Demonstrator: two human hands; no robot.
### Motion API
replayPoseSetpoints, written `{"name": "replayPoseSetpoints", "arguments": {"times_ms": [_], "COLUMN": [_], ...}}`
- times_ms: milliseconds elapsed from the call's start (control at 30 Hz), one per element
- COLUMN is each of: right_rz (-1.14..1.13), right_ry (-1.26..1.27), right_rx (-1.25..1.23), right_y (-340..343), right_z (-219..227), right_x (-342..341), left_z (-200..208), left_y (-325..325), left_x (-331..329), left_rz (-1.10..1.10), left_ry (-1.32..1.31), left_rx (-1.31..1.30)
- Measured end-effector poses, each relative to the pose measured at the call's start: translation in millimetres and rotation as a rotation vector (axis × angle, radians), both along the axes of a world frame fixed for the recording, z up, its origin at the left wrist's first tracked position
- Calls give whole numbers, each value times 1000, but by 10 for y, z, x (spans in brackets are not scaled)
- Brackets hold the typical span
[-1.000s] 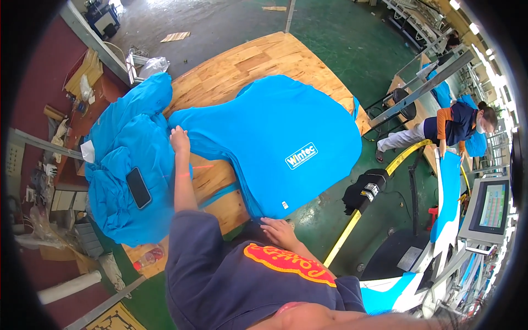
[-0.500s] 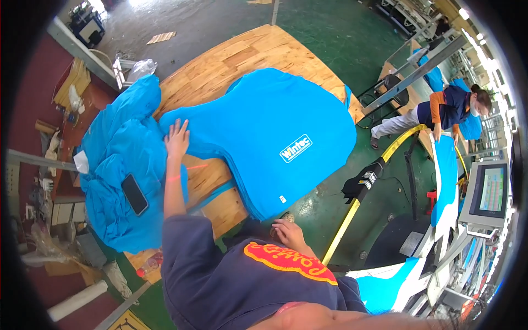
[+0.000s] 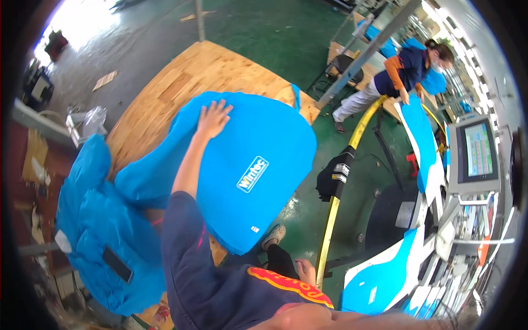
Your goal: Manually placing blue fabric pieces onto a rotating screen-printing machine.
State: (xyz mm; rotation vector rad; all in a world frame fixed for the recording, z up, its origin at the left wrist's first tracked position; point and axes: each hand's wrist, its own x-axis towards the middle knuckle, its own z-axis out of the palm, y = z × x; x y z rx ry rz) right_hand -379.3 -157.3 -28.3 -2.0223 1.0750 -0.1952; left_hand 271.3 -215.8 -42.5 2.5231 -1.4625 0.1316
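Note:
A stack of blue fabric pieces [image 3: 275,132] with a white printed patch lies on the wooden table. My left hand [image 3: 214,119] rests flat on its upper part, fingers spread, palm down. Beside my body hangs my right hand [image 3: 306,272], small in view, its fingers loosely bent and apart with nothing seen in them. Left of the stack sits a crumpled heap of blue fabric [image 3: 91,203]. A dark phone [image 3: 117,264] lies on that heap.
The wooden table [image 3: 181,82] has a metal post at its far corner. A yellow curved bar [image 3: 328,236] draped with black cloth [image 3: 334,173] stands to the right. Beyond are a machine screen [image 3: 477,150], blue-and-white panels [image 3: 379,278] and a co-worker [image 3: 404,74] holding one panel.
My left hand has moved from the stack's narrow left end to its upper middle. My right hand appears lower, near my side. The whole view has shifted and turned.

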Motion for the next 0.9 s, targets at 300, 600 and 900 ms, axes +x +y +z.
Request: {"name": "replayPoseSetpoints", "arguments": {"times_ms": [300,600,900], "right_rz": [-850,-520,-1110], "right_ry": [-1,-186,441], "right_rx": [329,119,-419], "right_y": [747,-311,-962], "right_z": [-825,-159,203], "right_x": [-1414,-1103,-2888], "left_z": [-30,10,-1], "left_y": [-691,-2608,-3162], "left_x": [59,-2451,-7220], "left_rz": [-10,-709,-1537], "left_ry": [59,9,624], "left_rx": [-66,-138,258]}}
